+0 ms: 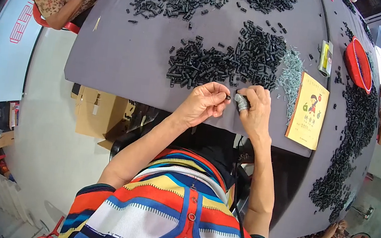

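Note:
Near the table's front edge, my left hand (pixel 205 104) pinches a small black plastic piece (pixel 228 97) between thumb and fingertips. Just to its right, my right hand (pixel 255 109) is closed, its fingers curled inward. A silvery-grey wrapping (pixel 242 102) shows at its thumb side; whether it covers the thumb or is held cannot be made out. What those fingertips grip is hidden. Right beyond both hands lies a heap of short black tubular pieces (pixel 202 65), joined by a second black heap (pixel 260 54). Small clear pieces (pixel 292 74) are strewn to the right of it.
A yellow booklet (pixel 309 112) lies right of my right hand. Beyond it are a yellow-and-clear case (pixel 326 58) and a red basket (pixel 358 66). More black pieces (pixel 337 165) spread along the right. Other people sit at the far left and right. A cardboard box (pixel 101 113) stands below the table.

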